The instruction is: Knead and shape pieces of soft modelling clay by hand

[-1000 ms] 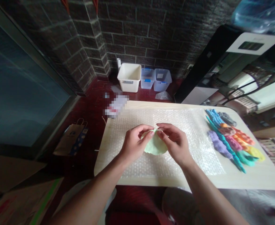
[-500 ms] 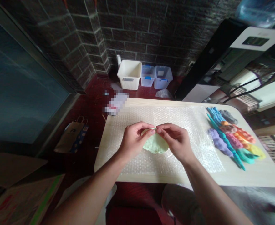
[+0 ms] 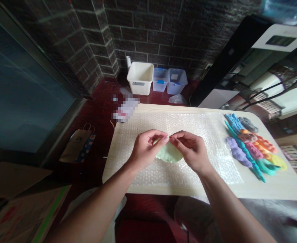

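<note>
A thin, pale green round piece (image 3: pixel 170 153) with an uneven edge hangs between my hands over the bubble wrap (image 3: pixel 148 175); its material is hard to tell. The thumb and index finger of my left hand (image 3: pixel 148 143) pinch its upper edge from the left. From the other side my right hand (image 3: pixel 189 146) pinches the same edge, its fingertips close to the left ones. My fingers cover the top of the piece.
Several colourful soft lumps and strips (image 3: pixel 253 145) lie on the right of the pale table (image 3: pixel 282 185). Behind it, a cream bin (image 3: pixel 140 79) and two clear boxes (image 3: pixel 176 82) stand on the floor. A paper bag (image 3: pixel 73 146) is at the left.
Both hands keep pinching the green piece's upper edge. The fingertips have shifted slightly, and the view has tilted a little.
</note>
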A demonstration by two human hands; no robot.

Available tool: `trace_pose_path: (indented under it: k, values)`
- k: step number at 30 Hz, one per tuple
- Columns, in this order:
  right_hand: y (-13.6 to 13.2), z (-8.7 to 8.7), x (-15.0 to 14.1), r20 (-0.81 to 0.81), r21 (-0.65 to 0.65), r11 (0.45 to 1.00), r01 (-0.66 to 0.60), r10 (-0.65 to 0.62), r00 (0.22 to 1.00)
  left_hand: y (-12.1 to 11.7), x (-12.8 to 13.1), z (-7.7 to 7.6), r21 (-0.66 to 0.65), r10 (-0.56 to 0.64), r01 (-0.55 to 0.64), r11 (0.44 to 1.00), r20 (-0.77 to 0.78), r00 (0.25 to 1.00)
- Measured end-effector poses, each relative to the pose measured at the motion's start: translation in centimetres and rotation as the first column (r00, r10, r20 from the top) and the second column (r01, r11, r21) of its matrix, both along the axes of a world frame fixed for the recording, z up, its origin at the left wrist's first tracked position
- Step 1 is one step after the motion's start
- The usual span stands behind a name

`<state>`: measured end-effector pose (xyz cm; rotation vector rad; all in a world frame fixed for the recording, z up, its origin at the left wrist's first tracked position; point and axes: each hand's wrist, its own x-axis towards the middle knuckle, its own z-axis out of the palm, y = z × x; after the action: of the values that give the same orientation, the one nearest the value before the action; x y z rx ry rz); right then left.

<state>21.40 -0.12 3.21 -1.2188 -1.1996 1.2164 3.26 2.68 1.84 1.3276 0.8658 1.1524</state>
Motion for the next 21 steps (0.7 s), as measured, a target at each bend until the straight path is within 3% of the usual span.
trace_pose_path:
  k: [8,17,21]
  values:
    - [-0.02,0.0,0.0,0.024,-0.013,0.999,-0.044,0.045,0.999,-0.01,-0.17,-0.1,0.016,0.002,-0.001,1.0,-0.033,0.999]
    - [0.01,-0.02,0.01,-0.066,0.032,0.998,0.053,-0.05,0.997,0.12,-0.1,-0.09,-0.005,0.013,-0.013,1.0,0.019,1.0]
    - [-0.14,0.02,0.13,0.014,0.067,0.997,0.028,-0.029,0.999,0.01,-0.22,-0.01,0.016,0.035,-0.035,0.999,0.015,0.999]
